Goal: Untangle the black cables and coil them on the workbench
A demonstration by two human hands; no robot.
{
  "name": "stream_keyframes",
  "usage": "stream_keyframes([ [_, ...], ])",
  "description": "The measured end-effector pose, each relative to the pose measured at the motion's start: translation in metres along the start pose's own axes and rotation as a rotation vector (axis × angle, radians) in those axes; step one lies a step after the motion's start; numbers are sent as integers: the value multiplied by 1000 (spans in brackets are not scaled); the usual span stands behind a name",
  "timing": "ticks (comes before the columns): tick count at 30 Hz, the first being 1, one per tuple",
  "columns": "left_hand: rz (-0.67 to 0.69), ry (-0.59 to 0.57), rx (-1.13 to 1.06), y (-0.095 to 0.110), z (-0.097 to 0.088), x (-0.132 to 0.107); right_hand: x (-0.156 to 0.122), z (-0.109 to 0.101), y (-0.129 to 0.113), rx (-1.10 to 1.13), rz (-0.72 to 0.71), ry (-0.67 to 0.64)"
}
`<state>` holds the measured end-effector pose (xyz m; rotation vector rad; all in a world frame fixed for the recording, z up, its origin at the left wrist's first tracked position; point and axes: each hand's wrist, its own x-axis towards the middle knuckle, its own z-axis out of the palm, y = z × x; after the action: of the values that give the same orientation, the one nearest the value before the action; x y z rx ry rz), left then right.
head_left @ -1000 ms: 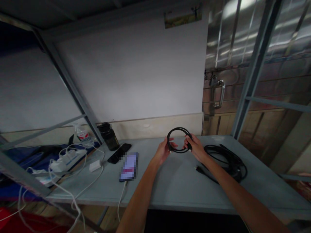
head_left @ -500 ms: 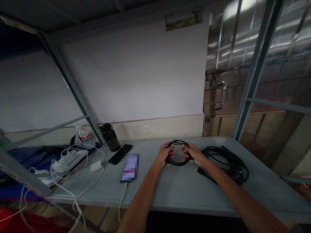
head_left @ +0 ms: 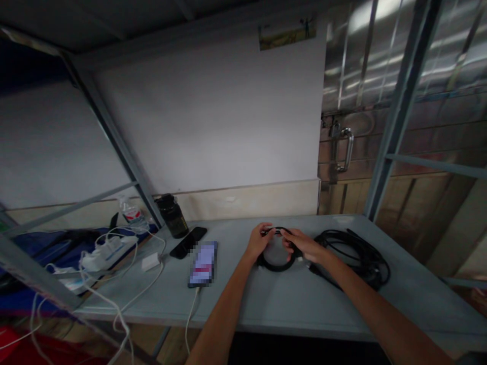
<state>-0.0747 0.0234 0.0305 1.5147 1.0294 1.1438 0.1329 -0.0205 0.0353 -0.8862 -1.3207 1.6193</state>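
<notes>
A small coiled black cable [head_left: 276,264] lies on the grey table [head_left: 274,299], and both hands are on it. My left hand [head_left: 259,239] grips the coil's far left side, fingers curled over the loop. My right hand [head_left: 299,244] pinches the far side of the coil near the top, thumb and fingers closed on the cable. A larger heap of black cable [head_left: 353,252] with a plug end [head_left: 315,268] sits just to the right of my right hand.
A lit phone [head_left: 203,263] on a white charging lead and a dark phone [head_left: 187,241] lie to the left. A dark bottle [head_left: 171,215], a white power strip [head_left: 108,249] with tangled white cords and a plastic bottle [head_left: 130,215] sit further left. Metal frame posts flank the table.
The coil, held upright in the air a second ago, has been lowered flat onto the table. Both hands came down with it and now grip its far edge.
</notes>
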Motion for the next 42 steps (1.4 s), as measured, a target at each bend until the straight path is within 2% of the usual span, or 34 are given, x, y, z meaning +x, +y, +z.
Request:
stream_keyframes([
  [4,188,-66,183,-4,-2,2,5,-1,13,-200,-50,4],
  [6,218,-73,231,-6,-4,2,9,-5,16,-368,-154,105],
  [8,215,-75,281,-8,-6,1,10,-10,13,-544,-293,261],
  [11,225,-85,377,-11,-12,0,-5,-14,0,-785,-450,400],
  [14,247,-100,474,-14,-18,0,-45,-19,-10,-1003,-488,393],
  [16,260,-99,529,-16,-21,1,-82,-28,-8,-1170,-477,413],
  [21,288,-85,637,-21,-24,2,-165,-70,38,-1499,-433,469],
  [25,310,-122,741,-24,-24,1,-195,-91,66,-1545,-527,557],
  [29,291,-162,775,-25,-28,1,-199,-85,61,-1507,-593,713],
  [33,279,-164,810,-28,-30,4,-194,-81,60,-1560,-542,834],
  [39,279,-135,853,-34,-29,5,-194,-99,79,-1536,-508,830],
  [42,283,-121,863,-33,-26,3,-198,-109,82,-1571,-547,747],
])
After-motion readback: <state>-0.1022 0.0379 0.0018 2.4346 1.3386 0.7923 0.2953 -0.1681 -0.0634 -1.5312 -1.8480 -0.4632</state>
